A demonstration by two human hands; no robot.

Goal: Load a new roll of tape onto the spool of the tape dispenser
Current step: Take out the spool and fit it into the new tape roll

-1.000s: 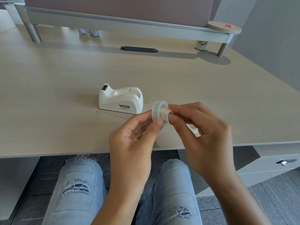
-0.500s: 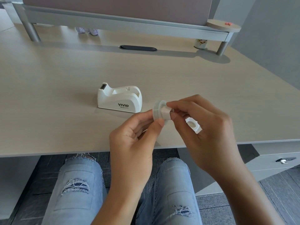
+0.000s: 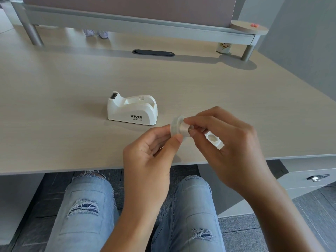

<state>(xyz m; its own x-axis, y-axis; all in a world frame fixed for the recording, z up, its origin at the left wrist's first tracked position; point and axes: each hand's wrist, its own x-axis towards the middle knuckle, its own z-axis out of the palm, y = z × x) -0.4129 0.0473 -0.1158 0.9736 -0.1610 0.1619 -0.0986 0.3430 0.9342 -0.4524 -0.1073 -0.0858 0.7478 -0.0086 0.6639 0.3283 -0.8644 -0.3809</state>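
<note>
- Spool (image 3: 185,128) sits pushed further into the roll of tape (image 3: 175,126) than a second ago; earlier more of the white hub stood out between the two sets of fingers, now only a short stub shows.
- Left hand (image 3: 151,157) pinches the clear roll by its rim, thumb tip on the near edge and the other fingers behind it, so the roll is held upright just above the desk (image 3: 54,99).
- Right hand (image 3: 231,148) grips the free end of the spool between thumb and forefinger, pressing it towards the left fingers; its lower fingers curl around a second small white piece (image 3: 214,140), whose purpose I cannot tell.
- Both hands have drifted slightly away from the body over the last second, with the grips unchanged.
- Tape dispenser (image 3: 132,110) stands with no roll in it, beyond the left fingertips and apart from them.
- Judged from this, the roll is nearly seated on its hub; dropping the loaded spool into the dispenser's cradle is not yet done.
</note>
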